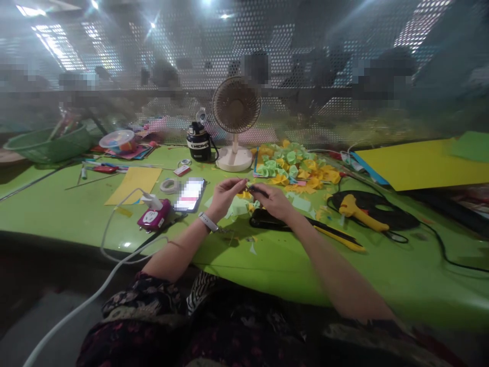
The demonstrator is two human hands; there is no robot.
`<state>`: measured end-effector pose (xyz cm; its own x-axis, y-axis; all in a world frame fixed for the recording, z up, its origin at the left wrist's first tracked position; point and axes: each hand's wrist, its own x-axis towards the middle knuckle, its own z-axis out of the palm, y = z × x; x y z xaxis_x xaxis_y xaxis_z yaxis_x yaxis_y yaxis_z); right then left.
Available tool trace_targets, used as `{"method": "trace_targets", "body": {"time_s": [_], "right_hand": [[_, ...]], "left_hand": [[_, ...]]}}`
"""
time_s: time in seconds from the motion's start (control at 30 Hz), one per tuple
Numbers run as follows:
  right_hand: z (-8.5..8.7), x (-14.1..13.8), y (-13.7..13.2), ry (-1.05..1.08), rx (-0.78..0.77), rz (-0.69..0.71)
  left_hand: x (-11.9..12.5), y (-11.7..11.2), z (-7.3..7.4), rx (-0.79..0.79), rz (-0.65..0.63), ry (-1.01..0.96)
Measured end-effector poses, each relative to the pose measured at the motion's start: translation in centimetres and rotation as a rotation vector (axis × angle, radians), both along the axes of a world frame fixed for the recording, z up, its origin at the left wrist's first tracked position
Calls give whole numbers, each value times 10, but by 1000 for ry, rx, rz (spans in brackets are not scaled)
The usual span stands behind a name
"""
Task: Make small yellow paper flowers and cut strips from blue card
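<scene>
One small, blurred piece (248, 186) is pinched in the left hand (225, 196) in the head view; at the piece's four o'clock, the right hand (275, 200) grips a dark tool (259, 190). Folded paper pieces (293, 170) lie at the hands' two o'clock, a phone (190, 195) at nine.

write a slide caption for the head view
Left hand and right hand, the latter holding a dark item, nearly meet over a green table before a fan and heaped paper pieces.
</scene>
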<state>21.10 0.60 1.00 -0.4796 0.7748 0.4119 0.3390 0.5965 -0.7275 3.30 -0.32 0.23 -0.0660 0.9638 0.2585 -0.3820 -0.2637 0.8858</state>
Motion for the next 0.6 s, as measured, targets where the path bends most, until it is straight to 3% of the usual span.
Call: {"method": "trace_targets", "body": {"time_s": [0.13, 0.4, 0.6], "right_hand": [[1, 2, 0, -27, -80, 27], [-5, -8, -8, 27, 140, -202], [-5, -6, -8, 12, 152, -196]], "left_hand": [[-1, 1, 0, -47, -40, -31], [0, 3, 1, -23, 63, -70], [1, 1, 2, -12, 49, -39]]}}
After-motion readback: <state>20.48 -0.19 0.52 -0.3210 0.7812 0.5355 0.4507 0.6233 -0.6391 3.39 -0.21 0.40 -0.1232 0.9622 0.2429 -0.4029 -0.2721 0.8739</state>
